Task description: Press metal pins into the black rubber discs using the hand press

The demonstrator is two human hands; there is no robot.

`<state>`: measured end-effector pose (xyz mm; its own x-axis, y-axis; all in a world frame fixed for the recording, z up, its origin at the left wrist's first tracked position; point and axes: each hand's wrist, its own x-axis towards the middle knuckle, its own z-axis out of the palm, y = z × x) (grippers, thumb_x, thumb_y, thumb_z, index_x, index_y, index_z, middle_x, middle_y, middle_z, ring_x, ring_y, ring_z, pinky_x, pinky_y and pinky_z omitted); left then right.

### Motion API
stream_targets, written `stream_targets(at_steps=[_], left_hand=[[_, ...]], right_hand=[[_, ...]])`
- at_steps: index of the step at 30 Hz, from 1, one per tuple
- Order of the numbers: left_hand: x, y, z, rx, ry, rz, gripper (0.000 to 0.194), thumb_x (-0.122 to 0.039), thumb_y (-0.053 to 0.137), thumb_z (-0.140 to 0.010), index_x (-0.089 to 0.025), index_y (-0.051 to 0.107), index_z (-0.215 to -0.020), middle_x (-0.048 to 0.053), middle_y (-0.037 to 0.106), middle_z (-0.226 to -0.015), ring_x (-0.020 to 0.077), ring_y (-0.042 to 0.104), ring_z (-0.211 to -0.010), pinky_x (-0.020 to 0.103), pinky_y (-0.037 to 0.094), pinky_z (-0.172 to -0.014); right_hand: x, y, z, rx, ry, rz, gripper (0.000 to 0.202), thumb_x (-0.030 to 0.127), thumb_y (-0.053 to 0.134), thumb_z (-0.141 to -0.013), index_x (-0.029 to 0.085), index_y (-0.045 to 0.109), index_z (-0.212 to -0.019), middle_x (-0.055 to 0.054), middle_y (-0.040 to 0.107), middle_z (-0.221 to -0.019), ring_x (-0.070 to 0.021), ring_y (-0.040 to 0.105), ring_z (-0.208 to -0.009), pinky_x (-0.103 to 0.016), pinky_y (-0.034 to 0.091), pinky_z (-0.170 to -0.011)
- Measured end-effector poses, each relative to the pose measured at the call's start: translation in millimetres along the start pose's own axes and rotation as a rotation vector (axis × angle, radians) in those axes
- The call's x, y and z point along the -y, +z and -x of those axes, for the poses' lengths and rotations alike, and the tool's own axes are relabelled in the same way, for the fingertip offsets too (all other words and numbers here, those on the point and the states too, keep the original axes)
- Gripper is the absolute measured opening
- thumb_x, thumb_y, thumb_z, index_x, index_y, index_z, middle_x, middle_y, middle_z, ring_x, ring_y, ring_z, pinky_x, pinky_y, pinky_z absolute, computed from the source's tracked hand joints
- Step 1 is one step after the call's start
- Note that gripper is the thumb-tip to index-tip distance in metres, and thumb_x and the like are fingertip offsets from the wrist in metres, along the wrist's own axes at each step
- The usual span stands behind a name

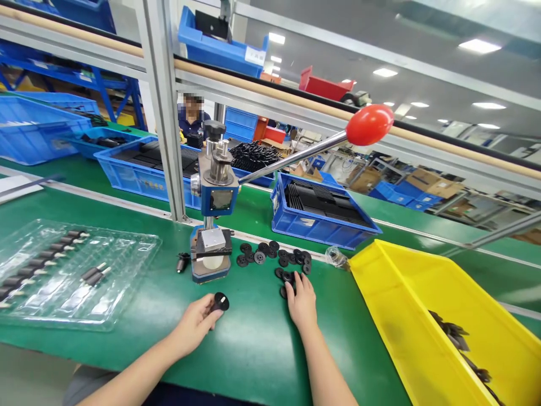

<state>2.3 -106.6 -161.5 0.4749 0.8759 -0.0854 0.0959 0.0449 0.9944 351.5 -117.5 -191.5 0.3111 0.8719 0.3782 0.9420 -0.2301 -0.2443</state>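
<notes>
My left hand (196,324) is closed on a small roller, its black round end (221,301) facing up with a light shaft tip in the middle. It is held above the green bench, in front of the hand press (217,197). My right hand (302,301) reaches to a few loose black discs (287,276), thumb and fingers apart at their edge; its fingertips partly hide them. More black wheel-like discs (259,257) lie in a loose group beside the press base. Another dark roller (182,262) stands just left of the press.
A clear plastic tray (139,248) with several rollers lies at left. The press lever's red knob (369,125) juts out to the upper right. A yellow bin (380,316) stands at right. Blue crates (325,228) line the back, behind a metal post (163,113). A person (192,118) sits beyond.
</notes>
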Motion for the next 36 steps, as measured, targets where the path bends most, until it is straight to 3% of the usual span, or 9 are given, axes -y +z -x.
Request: stream_targets(at_steps=[3, 6, 9, 12, 16, 23, 28, 32, 36], left_hand=[[2.4, 0.0, -0.2, -0.006, 0.0, 0.01, 0.034, -0.049, 0.051, -0.09, -0.019, 0.057, -0.103, 0.004, 0.063, -0.089, 0.011, 0.054, -0.06, 0.022, 0.044, -0.048], [5.2, -0.6, -0.6, -0.02, 0.015, 0.047, 0.035, -0.049, 0.048, -0.092, -0.019, 0.055, -0.109, 0.007, 0.064, -0.1, 0.0104, 0.054, -0.06, 0.022, 0.044, -0.048], [7.6, -2.1, -1.2, -0.014, 0.019, 0.054, 0.035, -0.047, 0.048, -0.092, -0.017, 0.055, -0.109, 0.005, 0.064, -0.086, 0.0112, 0.053, -0.059, 0.022, 0.044, -0.049], [8.3, -3.5, -2.0, -0.012, 0.01, 0.042, 0.032, -0.045, 0.051, -0.092, -0.016, 0.057, -0.105, 0.0, 0.055, -0.068, 0.0114, 0.051, -0.059, 0.022, 0.044, -0.052], [7.4, -3.8, -1.9, -0.029, 0.022, 0.047, 0.029, -0.043, 0.054, -0.09, -0.016, 0.059, -0.099, 0.0, 0.051, -0.071, 0.0114, 0.05, -0.063, 0.021, 0.044, -0.054], [6.4, -3.5, -1.3, -0.04, -0.014, 0.061, 0.028, -0.039, 0.058, -0.088, -0.015, 0.058, -0.102, -0.001, 0.05, -0.073, 0.0123, 0.05, -0.066, 0.022, 0.044, -0.054], [5.4, -3.9, -2.7, -0.045, -0.014, 0.053, 0.024, -0.034, 0.065, -0.082, -0.014, 0.06, -0.094, 0.0, 0.052, -0.073, 0.011, 0.048, -0.062, 0.021, 0.041, -0.052], [4.5, -3.7, -2.3, -0.046, 0.0, 0.027, 0.02, -0.033, 0.063, -0.084, -0.014, 0.06, -0.089, -0.002, 0.05, -0.068, 0.01, 0.047, -0.058, 0.02, 0.041, -0.052], [5.1, -3.6, -3.5, -0.059, 0.062, 0.016, 0.016, -0.029, 0.061, -0.085, -0.014, 0.061, -0.085, 0.001, 0.051, -0.077, 0.0113, 0.05, -0.064, 0.02, 0.043, -0.052]], right_hand=[[4.6, -1.2, 12.3, -0.028, -0.024, -0.049, 0.057, 0.048, 0.032, -0.097, 0.013, 0.049, -0.138, -0.016, 0.046, -0.141, -0.0278, 0.043, -0.128, -0.045, 0.039, -0.104], [2.7, -4.8, 21.8, -0.076, 0.018, -0.064, 0.048, 0.043, 0.036, -0.094, 0.014, 0.06, -0.124, -0.016, 0.054, -0.132, -0.0311, 0.048, -0.119, -0.049, 0.041, -0.096], [-0.5, -9.3, 24.6, -0.112, 0.035, -0.081, 0.04, 0.04, 0.041, -0.093, 0.015, 0.067, -0.11, -0.014, 0.061, -0.118, -0.0306, 0.051, -0.108, -0.048, 0.042, -0.091], [1.9, -14.0, 22.7, -0.147, 0.016, -0.119, 0.038, 0.041, 0.045, -0.092, 0.014, 0.066, -0.108, -0.014, 0.064, -0.109, -0.0286, 0.053, -0.101, -0.046, 0.042, -0.089], [26.1, -17.7, 26.3, -0.185, -0.056, -0.193, 0.039, 0.044, 0.05, -0.092, 0.013, 0.062, -0.112, -0.015, 0.063, -0.112, -0.0273, 0.052, -0.105, -0.046, 0.041, -0.093], [86.2, -12.8, 50.6, 0.046, -0.3, -0.332, 0.021, 0.031, 0.058, -0.09, 0.023, 0.063, -0.109, -0.006, 0.062, -0.115, -0.0214, 0.053, -0.106, -0.039, 0.042, -0.092], [98.1, -15.1, 44.1, 0.125, -0.274, -0.388, 0.02, 0.024, 0.062, -0.085, 0.019, 0.061, -0.104, -0.008, 0.061, -0.111, -0.0223, 0.054, -0.104, -0.041, 0.043, -0.093], [114.6, -9.4, 23.0, 0.209, -0.238, -0.421, 0.027, 0.021, 0.069, -0.077, 0.019, 0.062, -0.104, -0.006, 0.062, -0.099, -0.0193, 0.058, -0.09, -0.034, 0.048, -0.081], [134.0, 0.4, 5.3, 0.239, -0.218, -0.428, 0.033, 0.025, 0.076, -0.07, 0.021, 0.066, -0.101, -0.004, 0.062, -0.094, -0.0186, 0.059, -0.084, -0.031, 0.049, -0.076]])
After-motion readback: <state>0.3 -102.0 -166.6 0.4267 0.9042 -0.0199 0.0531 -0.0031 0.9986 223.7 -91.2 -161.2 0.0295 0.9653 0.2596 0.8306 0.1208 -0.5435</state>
